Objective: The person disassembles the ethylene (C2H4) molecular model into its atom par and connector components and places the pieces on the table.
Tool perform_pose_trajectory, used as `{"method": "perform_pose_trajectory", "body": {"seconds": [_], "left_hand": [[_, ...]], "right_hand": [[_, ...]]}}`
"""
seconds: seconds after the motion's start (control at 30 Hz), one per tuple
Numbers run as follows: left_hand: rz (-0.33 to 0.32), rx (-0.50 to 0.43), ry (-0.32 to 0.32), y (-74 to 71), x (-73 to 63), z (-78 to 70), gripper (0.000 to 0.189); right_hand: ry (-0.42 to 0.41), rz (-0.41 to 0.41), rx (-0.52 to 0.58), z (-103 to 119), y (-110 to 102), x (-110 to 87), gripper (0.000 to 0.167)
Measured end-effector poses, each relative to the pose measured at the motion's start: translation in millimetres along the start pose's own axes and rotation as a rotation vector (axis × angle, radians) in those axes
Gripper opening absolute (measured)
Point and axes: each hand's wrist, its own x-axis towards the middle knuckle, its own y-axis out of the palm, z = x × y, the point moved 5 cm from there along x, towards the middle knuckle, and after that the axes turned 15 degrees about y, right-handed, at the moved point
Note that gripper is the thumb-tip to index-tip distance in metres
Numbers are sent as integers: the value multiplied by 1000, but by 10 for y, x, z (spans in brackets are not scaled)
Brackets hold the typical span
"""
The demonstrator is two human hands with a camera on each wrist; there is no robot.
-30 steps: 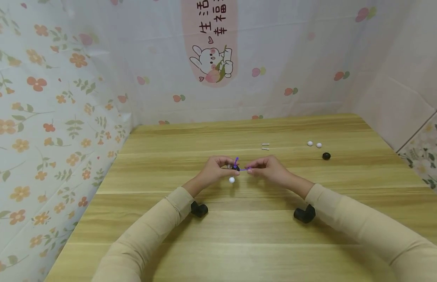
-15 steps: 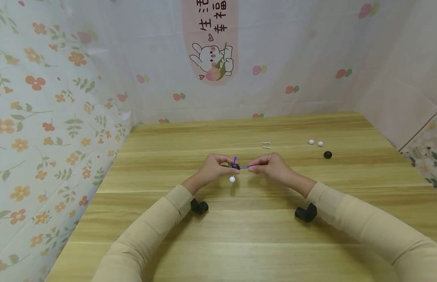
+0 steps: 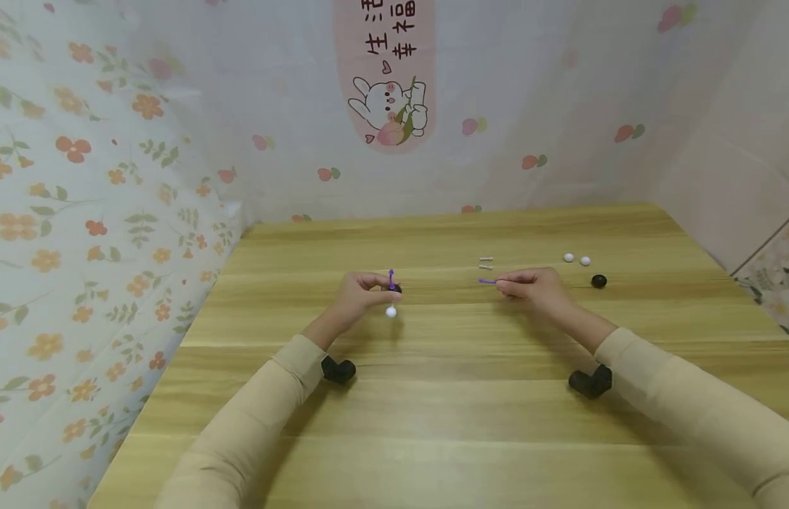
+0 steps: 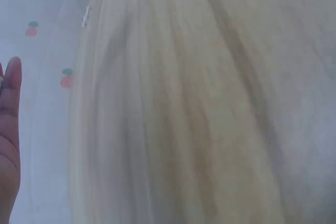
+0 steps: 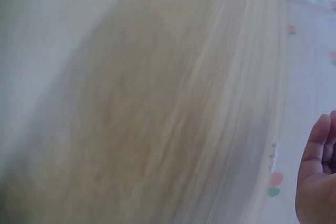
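My left hand (image 3: 359, 295) pinches a black ball (image 3: 396, 289) that looks like a molecular-model atom. A purple connector (image 3: 391, 276) rises from it, and a white ball (image 3: 391, 312) sits below it. Well to the right, my right hand (image 3: 537, 288) pinches a second purple connector (image 3: 488, 281) by one end; its free end points left, touching nothing. Only the edge of the left hand (image 4: 9, 129) shows in the left wrist view. The right wrist view catches part of the right hand (image 5: 316, 166), and its connector is hidden there.
Two small pale connectors (image 3: 486, 263) lie behind the hands on the wooden table (image 3: 420, 410). Farther right are two white balls (image 3: 569, 257) and another black ball (image 3: 599, 281). Black devices (image 3: 339, 370) hang at both wrists. Patterned cloth (image 3: 273, 106) encloses the back and sides.
The hands have moved apart, the left going left and the right going right. The purple connector between them has come away from the black ball and stays in the right hand.
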Motion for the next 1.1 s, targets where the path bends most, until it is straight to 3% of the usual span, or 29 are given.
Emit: {"method": "perform_pose_trajectory", "body": {"seconds": [0.1, 0.2, 0.43, 0.83, 1.1], "left_hand": [[44, 30, -15, 19, -12, -11, 11], [98, 50, -27, 65, -10, -29, 14], [112, 54, -34, 137, -12, -46, 16], [135, 64, -32, 195, 14, -57, 22], [176, 52, -40, 298, -14, -316, 19]], "right_hand": [[47, -7, -89, -71, -62, 19, 44], [86, 2, -124, -77, 15, 78, 43], [150, 18, -151, -65, 236, 197, 31], [91, 32, -253, -15, 397, 253, 23], [-20, 11, -344, 37, 451, 254, 19]]}}
